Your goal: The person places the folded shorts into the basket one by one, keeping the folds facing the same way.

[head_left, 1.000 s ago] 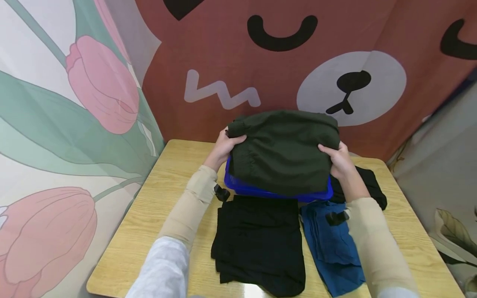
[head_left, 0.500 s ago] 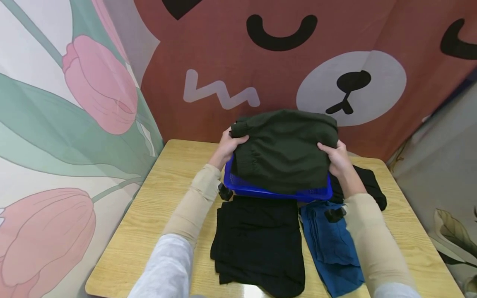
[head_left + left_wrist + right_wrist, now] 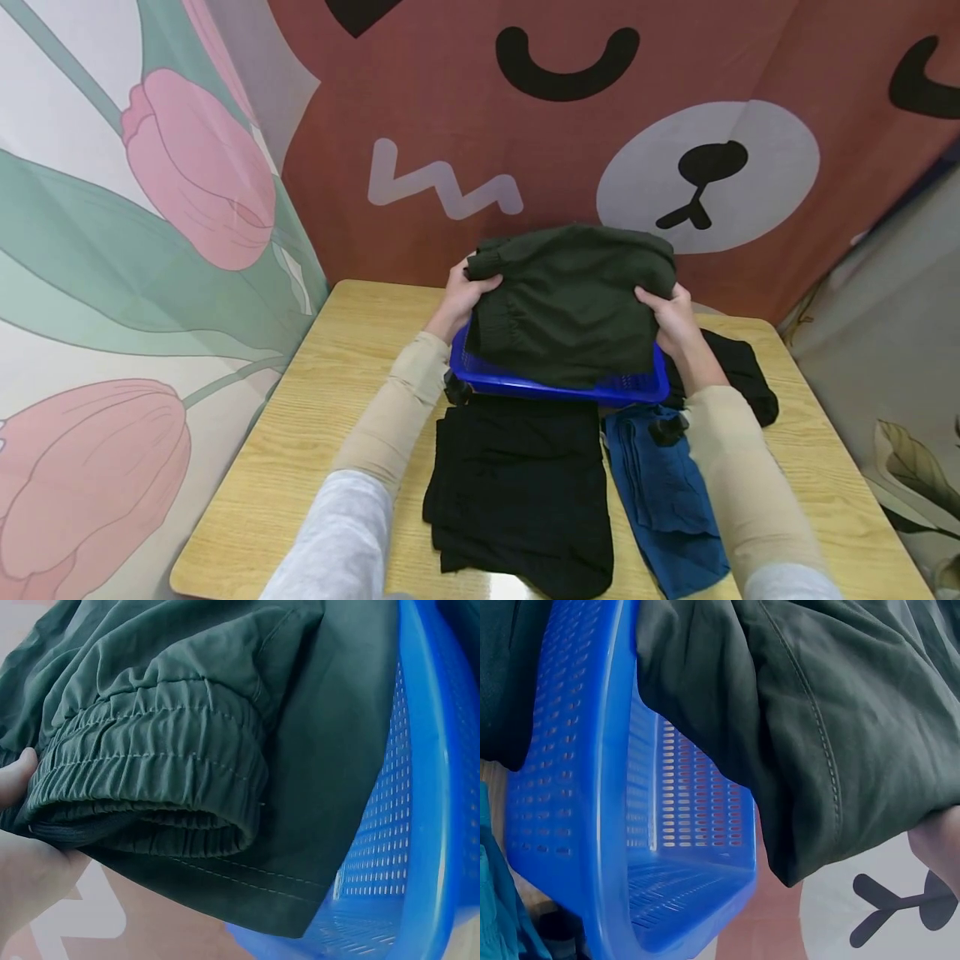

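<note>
A folded dark green garment (image 3: pixel 570 308) hangs over a blue plastic basket (image 3: pixel 558 389), overlapping much of its opening in the head view. My left hand (image 3: pixel 459 292) grips its left end, thumb on the near face. My right hand (image 3: pixel 669 318) holds the right end the same way. In the left wrist view a gathered elastic cuff (image 3: pixel 150 761) lies beside a stitched straight hem. The right wrist view shows the garment's lower corner (image 3: pixel 787 847) hanging at the basket's far end, with the basket's perforated floor visible below. The fingers behind the cloth are hidden.
Folded black cloth (image 3: pixel 521 492) lies in front of the basket on the wooden table (image 3: pixel 300 467). A folded blue garment (image 3: pixel 667 492) sits to its right, under my right forearm. Another black garment (image 3: pixel 742 375) rests right of the basket. A printed curtain (image 3: pixel 420 100) hangs behind the table.
The left hand has shifted slightly right and the right hand slightly left, drawing the green garment's ends inward. More of the basket's rim shows; both grips are kept.
</note>
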`<state>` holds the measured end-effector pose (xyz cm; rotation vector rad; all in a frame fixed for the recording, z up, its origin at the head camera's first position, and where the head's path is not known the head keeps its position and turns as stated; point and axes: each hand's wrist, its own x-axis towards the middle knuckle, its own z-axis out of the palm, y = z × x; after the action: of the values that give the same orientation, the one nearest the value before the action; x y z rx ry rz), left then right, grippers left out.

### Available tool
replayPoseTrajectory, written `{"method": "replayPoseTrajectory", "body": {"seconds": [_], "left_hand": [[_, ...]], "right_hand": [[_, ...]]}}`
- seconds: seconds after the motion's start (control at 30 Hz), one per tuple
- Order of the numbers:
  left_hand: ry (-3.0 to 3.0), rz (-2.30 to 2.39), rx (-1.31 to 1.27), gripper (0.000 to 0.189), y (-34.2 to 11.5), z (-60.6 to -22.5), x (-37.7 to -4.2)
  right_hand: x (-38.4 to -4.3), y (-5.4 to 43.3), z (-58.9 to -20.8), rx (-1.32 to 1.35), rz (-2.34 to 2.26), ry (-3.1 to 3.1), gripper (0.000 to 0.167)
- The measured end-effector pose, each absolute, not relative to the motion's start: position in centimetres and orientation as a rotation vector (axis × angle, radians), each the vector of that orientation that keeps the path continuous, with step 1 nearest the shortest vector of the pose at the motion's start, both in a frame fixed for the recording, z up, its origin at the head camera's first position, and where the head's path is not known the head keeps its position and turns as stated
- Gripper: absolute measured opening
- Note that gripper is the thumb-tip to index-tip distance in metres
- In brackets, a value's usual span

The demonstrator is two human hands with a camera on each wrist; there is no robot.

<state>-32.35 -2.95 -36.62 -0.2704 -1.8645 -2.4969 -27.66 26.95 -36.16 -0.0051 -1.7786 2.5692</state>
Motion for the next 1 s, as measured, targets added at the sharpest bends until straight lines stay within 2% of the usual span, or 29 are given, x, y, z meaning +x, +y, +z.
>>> {"method": "replayPoseTrajectory", "body": {"seconds": [0.5, 0.73, 1.0], "left_hand": [[-1.848, -2.474, -0.286, 0.044, -2.6, -37.7, -32.2], [-1.881, -2.494, -0.251, 0.046, -2.4, -38.7, -32.4], [-1.91, -2.502, -0.219, 0.045, -2.1, -39.7, -32.5]], "right_hand": [[-27.6, 27.1, -37.1, -0.045, 2.546, -1.814, 0.032], [-27.9, 27.4, -38.3, -0.058, 2.548, -1.83, 0.026], [-28.1, 27.6, -39.7, -0.12, 2.534, -1.888, 0.035]]}}
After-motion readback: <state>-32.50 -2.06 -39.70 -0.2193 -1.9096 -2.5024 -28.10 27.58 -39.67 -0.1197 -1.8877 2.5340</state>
